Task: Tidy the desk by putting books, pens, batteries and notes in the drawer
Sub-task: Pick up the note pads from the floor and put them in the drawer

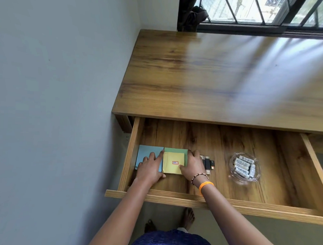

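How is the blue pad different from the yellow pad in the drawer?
The blue pad lies flat on the drawer floor at the far left; the yellow pad sits on top of a green pad. The yellow pad has a small red-edged label; the blue pad shows none. The left hand rests on the blue pad, the right hand on the yellow. Both are square.

Drawer back half bare; glass dish right, USB sticks centre, note pads left.

In the drawer, two note pads lie at the left-front corner; right of them what look like USB sticks, then a dish of batteries.
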